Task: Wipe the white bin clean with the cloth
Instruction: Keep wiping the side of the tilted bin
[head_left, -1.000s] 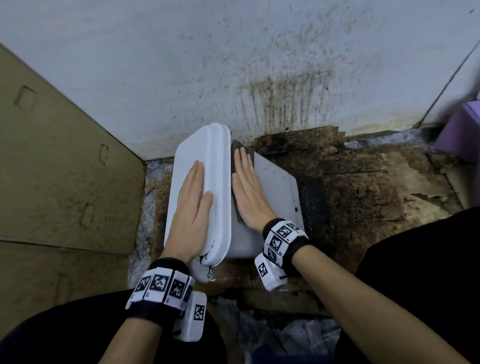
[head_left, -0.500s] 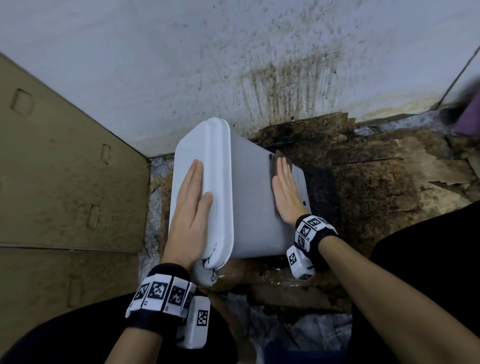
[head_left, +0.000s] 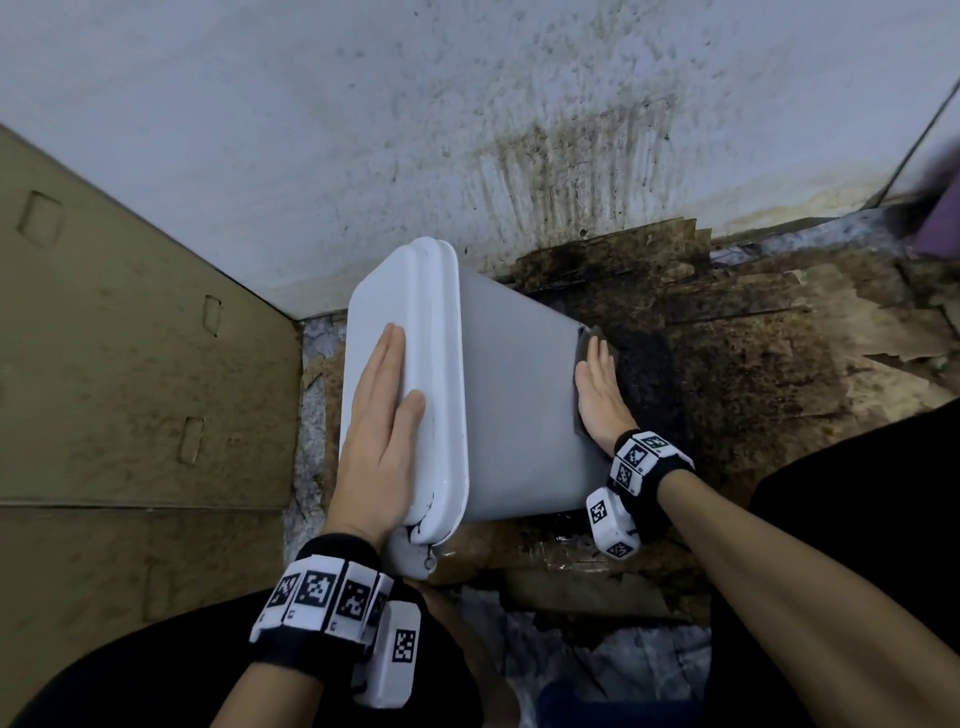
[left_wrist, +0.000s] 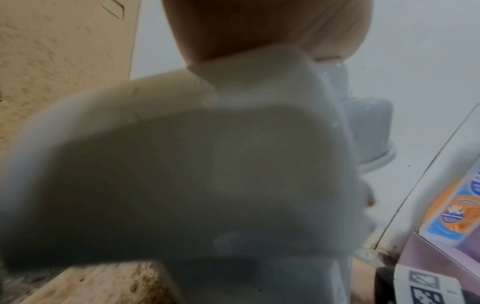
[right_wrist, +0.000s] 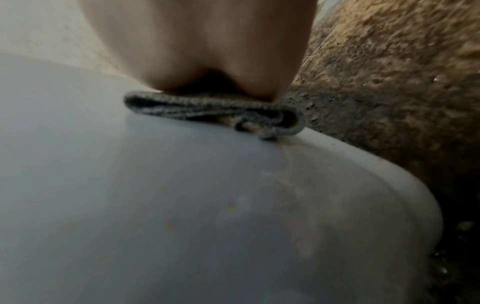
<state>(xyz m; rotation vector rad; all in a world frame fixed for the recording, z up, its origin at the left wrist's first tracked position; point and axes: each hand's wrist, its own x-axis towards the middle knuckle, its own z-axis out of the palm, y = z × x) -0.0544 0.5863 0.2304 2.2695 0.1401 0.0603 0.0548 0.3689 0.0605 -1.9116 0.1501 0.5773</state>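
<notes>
The white bin (head_left: 514, 405) stands tilted on the dirty floor by the wall, lid on top. My left hand (head_left: 382, 426) lies flat on the lid (head_left: 395, 312) with straight fingers, steadying it. My right hand (head_left: 600, 395) presses a folded grey cloth (head_left: 584, 343) flat against the bin's side wall, low down near the base edge. In the right wrist view the cloth (right_wrist: 215, 109) is squeezed between my palm and the bin wall (right_wrist: 182, 205), which shows faint brown smears. The left wrist view shows the blurred lid (left_wrist: 182, 174) close up.
A stained white wall (head_left: 467, 130) rises behind the bin. Brown cardboard (head_left: 130, 364) stands at the left. Soiled, torn cardboard (head_left: 753, 364) covers the floor to the right. A purple box (head_left: 940, 223) sits at the far right. My dark-clothed knees fill the lower corners.
My right hand has slid the cloth down the bin's side from just under the lid rim to near the base. The left hand has stayed on the lid.
</notes>
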